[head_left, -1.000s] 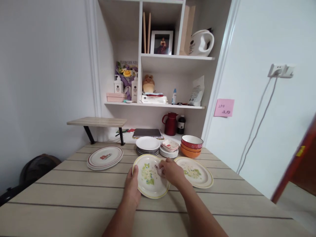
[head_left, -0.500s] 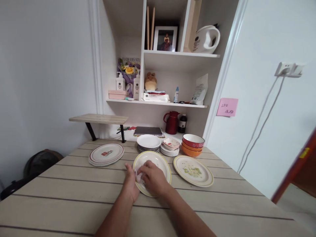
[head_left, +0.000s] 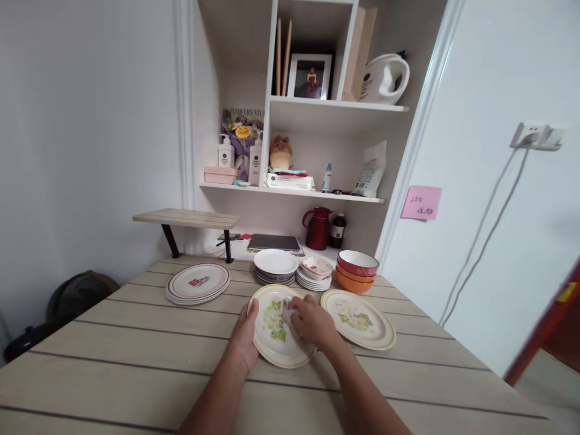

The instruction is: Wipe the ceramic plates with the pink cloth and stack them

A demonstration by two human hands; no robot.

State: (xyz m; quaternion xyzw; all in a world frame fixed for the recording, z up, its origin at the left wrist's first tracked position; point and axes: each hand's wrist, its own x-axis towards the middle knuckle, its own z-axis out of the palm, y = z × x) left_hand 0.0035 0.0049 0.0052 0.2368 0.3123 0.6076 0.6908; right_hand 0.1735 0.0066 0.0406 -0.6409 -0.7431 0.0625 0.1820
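A yellow-rimmed plate with a green flower print (head_left: 274, 341) lies on the wooden table (head_left: 136, 362) right in front of me. My left hand (head_left: 244, 341) grips its left rim, thumb on top. My right hand (head_left: 310, 323) is closed around a small crumpled white wipe (head_left: 287, 311) and presses it on the plate's upper right part. A second plate of the same pattern (head_left: 360, 319) lies just to the right, untouched.
Behind stand a stack of red-striped plates (head_left: 197, 282), a stack of white plates (head_left: 275, 266), small dishes (head_left: 313, 273) and stacked red and orange bowls (head_left: 357, 270). Shelves with a red jug (head_left: 318, 228) rise at the back. A dark bag (head_left: 67, 296) sits left of the table.
My right hand slid the wipe from the plate's left side back to its upper right. The left hand kept its hold on the rim. The camera shifted slightly.
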